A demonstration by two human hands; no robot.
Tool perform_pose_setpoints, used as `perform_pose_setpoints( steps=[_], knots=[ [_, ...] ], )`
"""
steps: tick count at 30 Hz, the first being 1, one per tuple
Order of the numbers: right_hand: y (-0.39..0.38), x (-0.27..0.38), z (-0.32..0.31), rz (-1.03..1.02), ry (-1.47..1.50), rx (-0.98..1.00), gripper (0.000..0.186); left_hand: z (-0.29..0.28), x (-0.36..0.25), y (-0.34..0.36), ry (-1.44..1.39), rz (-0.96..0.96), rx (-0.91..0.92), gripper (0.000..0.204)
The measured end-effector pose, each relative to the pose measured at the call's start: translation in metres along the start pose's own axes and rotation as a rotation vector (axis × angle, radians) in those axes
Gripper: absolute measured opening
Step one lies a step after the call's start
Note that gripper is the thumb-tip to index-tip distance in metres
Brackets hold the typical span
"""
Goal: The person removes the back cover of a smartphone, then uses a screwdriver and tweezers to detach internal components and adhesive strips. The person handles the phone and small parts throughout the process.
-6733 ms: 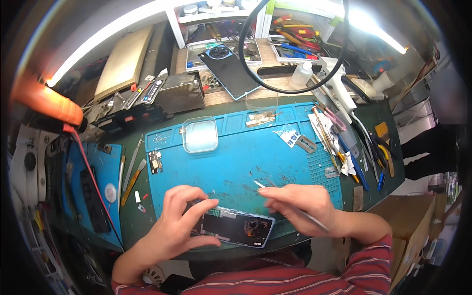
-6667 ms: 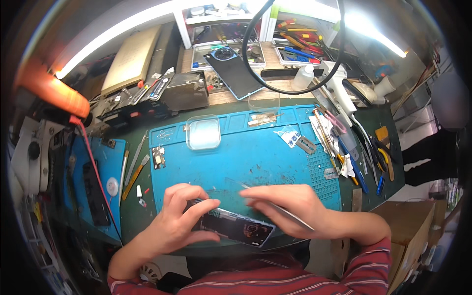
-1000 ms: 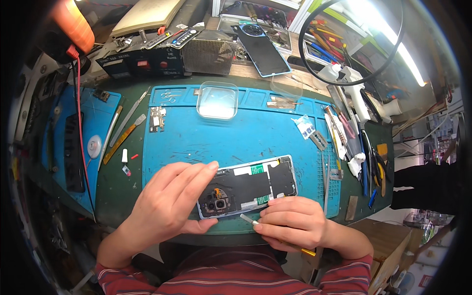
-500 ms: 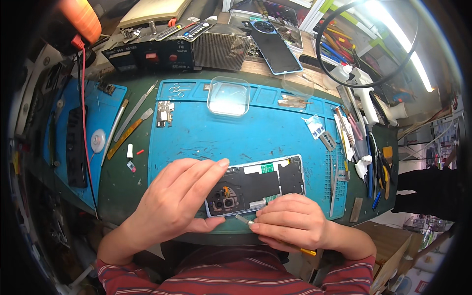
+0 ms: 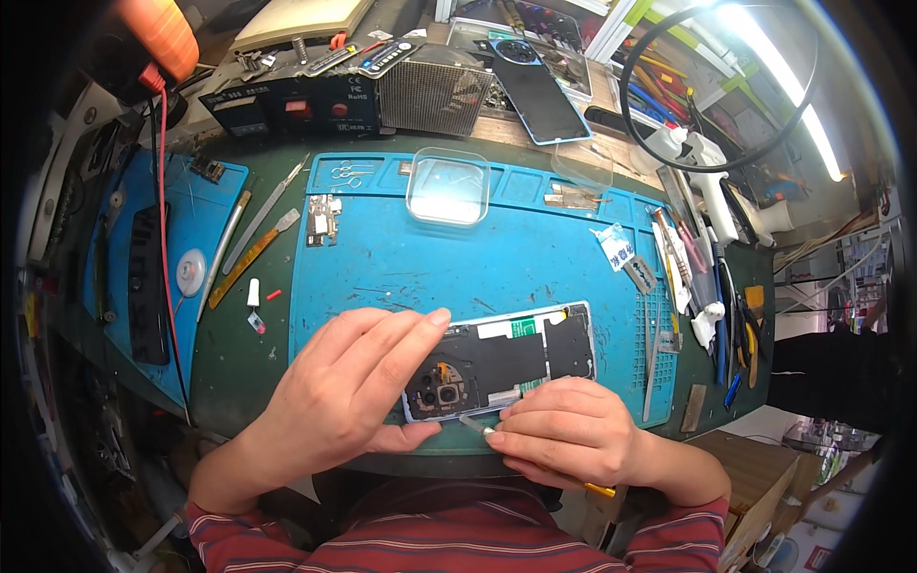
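Note:
An opened smartphone [image 5: 497, 361] lies slightly tilted on the blue mat, its dark inside up, with the camera block [image 5: 439, 390] at its left end. My left hand [image 5: 349, 382] grips that end, fingers along the far edge and thumb by the near edge. In my right hand [image 5: 568, 430], closed fingers hold a thin scraper [image 5: 475, 426] with a flat metal blade; its yellow handle end sticks out below the palm. The blade tip is close to the phone's near edge; whether it touches is unclear. My right fingers cover the phone's lower right edge.
Beyond the phone, a clear plastic box [image 5: 448, 187] sits on the blue mat [image 5: 420, 263]. A razor blade [image 5: 641, 274] and tweezers lie rightward, near pliers and a glue gun [image 5: 712, 201]. Leftward are a yellow-handled scraper [image 5: 253, 263], a circuit board [image 5: 323, 221] and a red cable.
Both hands keep their hold on the phone and the scraper. The whole view has shifted very slightly; nothing else visibly differs.

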State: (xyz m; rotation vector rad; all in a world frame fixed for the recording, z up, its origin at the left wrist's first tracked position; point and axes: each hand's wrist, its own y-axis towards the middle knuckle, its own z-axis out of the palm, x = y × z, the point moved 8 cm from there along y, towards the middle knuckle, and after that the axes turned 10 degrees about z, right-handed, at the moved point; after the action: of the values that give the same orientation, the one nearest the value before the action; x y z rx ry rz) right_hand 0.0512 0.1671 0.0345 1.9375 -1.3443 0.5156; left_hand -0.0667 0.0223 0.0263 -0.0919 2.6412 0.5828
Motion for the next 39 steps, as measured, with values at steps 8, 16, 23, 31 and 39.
perform_pose_setpoints(
  steps=[8,16,23,31,39],
  knots=[
    [0.001,0.001,0.001,0.001,-0.009,0.001,0.034,0.000,-0.001,0.001,0.002,0.008,-0.002,0.098],
    [-0.006,0.009,0.004,-0.089,-0.129,-0.049,0.033,0.001,-0.008,0.003,0.089,0.077,0.053,0.095],
    [-0.010,0.014,0.005,-0.145,-0.196,-0.061,0.033,0.000,-0.008,0.002,0.095,0.046,0.006,0.089],
    [-0.009,0.017,0.002,-0.177,-0.226,-0.060,0.032,-0.001,-0.008,0.003,0.104,0.058,-0.009,0.085],
    [-0.009,0.014,0.002,-0.130,-0.179,-0.078,0.029,-0.001,-0.008,0.002,0.106,0.060,-0.020,0.083]
  ],
)
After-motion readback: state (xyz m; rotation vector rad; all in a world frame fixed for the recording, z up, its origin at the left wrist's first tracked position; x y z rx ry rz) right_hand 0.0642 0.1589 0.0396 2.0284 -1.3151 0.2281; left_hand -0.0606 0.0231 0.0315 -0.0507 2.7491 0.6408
